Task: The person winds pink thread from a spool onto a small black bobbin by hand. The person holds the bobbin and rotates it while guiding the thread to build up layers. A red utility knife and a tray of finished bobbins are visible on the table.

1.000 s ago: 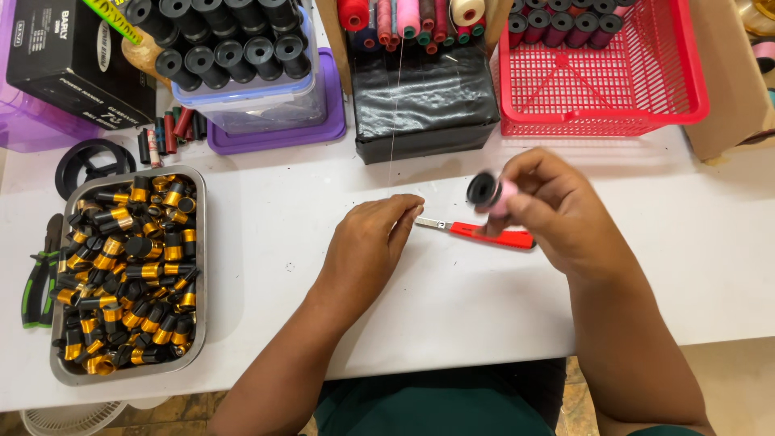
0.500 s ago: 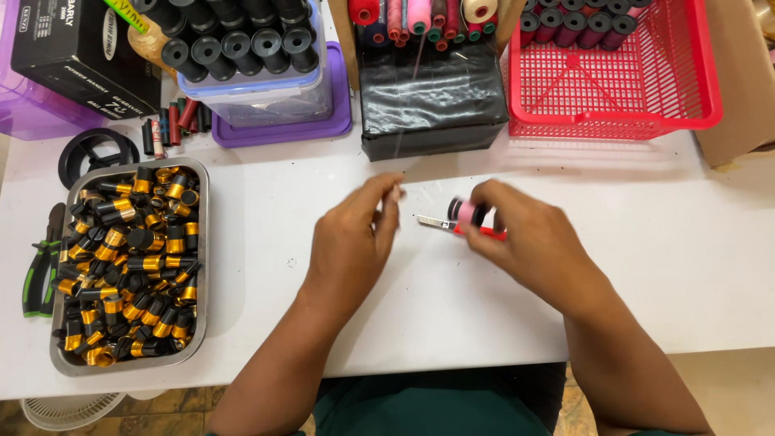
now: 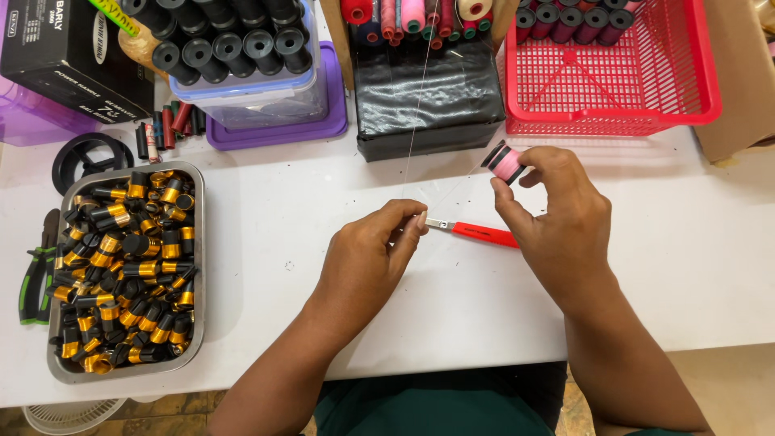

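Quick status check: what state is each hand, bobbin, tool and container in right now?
Right hand: shut on small pink-wound bobbin.
Left hand: pinching thin thread.
Red-handled cutter: lying flat on table.
Metal tray: full of black-gold bobbins.
Red plastic basket: mostly empty.

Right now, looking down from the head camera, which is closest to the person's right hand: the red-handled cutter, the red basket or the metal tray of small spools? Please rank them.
1. Red-handled cutter: on the table, right beside the right hand.
2. Red basket: behind the hand, at the back.
3. Metal tray: far left, beyond the left hand.
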